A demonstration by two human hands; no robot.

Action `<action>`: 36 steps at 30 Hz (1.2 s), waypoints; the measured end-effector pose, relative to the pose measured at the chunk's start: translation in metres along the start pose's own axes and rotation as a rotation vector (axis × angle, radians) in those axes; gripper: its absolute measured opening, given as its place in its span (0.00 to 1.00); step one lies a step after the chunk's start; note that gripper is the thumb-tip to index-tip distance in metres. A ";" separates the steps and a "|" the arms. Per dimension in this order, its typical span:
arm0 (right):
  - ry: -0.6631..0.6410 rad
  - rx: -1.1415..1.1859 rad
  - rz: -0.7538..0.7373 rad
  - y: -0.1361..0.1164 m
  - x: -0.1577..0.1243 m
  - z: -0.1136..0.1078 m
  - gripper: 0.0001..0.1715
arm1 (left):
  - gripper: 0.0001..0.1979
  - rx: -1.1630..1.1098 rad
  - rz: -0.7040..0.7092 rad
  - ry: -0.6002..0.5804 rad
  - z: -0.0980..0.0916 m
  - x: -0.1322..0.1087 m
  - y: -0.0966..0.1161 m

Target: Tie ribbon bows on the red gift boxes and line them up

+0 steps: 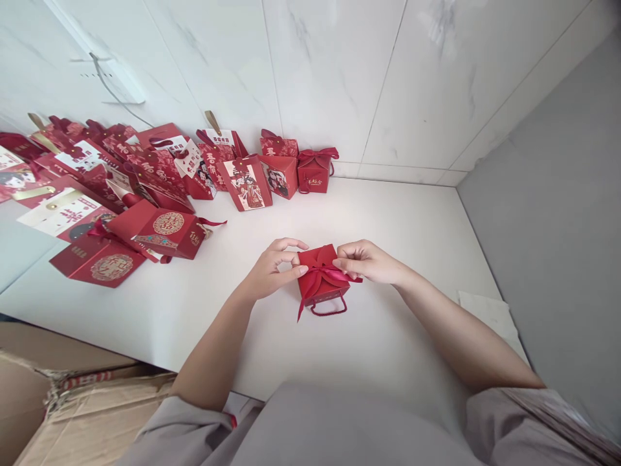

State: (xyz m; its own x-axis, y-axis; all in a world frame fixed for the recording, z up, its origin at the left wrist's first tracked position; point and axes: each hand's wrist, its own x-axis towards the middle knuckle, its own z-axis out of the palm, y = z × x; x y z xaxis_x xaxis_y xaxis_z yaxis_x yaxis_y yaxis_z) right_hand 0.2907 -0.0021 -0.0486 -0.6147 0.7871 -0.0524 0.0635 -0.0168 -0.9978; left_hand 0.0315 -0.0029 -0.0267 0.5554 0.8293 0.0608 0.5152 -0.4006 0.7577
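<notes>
A small red gift box (321,290) with a cord handle stands on the white table (398,233) in front of me. A red satin ribbon (326,272) crosses its top, one tail hanging down its left front. My left hand (272,266) pinches the ribbon at the box's left top edge. My right hand (365,260) pinches the ribbon's other end at the right top edge. Both hands are closed on the ribbon.
Several red gift boxes and bags (145,188) are piled along the back left against the marble wall, one ribboned box (314,169) at the row's right end. A cardboard carton (58,401) sits at lower left. A grey wall (557,226) borders the right.
</notes>
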 end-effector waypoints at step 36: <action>-0.070 -0.118 0.008 -0.015 -0.005 -0.003 0.26 | 0.21 -0.078 -0.013 0.163 0.015 0.005 0.002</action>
State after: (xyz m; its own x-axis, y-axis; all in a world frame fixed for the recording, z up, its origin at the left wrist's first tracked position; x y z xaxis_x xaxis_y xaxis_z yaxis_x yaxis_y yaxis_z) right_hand 0.2951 -0.0040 -0.0330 -0.6665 0.7425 -0.0668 0.1582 0.0533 -0.9860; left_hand 0.0448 -0.0051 -0.0344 0.4326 0.8889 0.1506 0.4656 -0.3633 0.8070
